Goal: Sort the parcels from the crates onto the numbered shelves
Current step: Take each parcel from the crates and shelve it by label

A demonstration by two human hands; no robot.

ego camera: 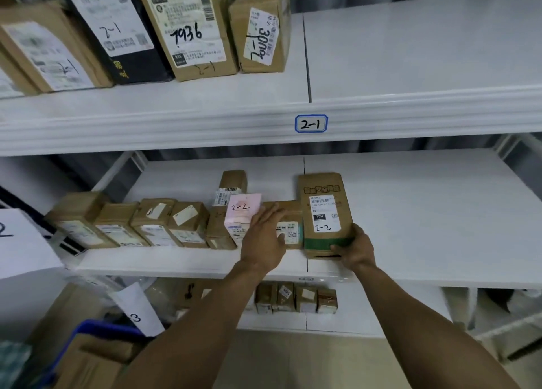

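I find the tall brown cardboard parcel (324, 212), a handwritten 2-2 on its white label, standing upright on the white metal shelf (410, 212) straight below the blue-edged 2-1 tag (311, 123). My right hand (356, 249) grips its lower right corner, curled round the green band at its base (what lies behind the parcel is hidden from me). Below and left of the tag, my left hand (264, 239) lies flat, fingers (271, 212) straight and close together. They rest on the low brown carton (290, 211) and touch the pale pink box (242, 212), also marked 2-2.
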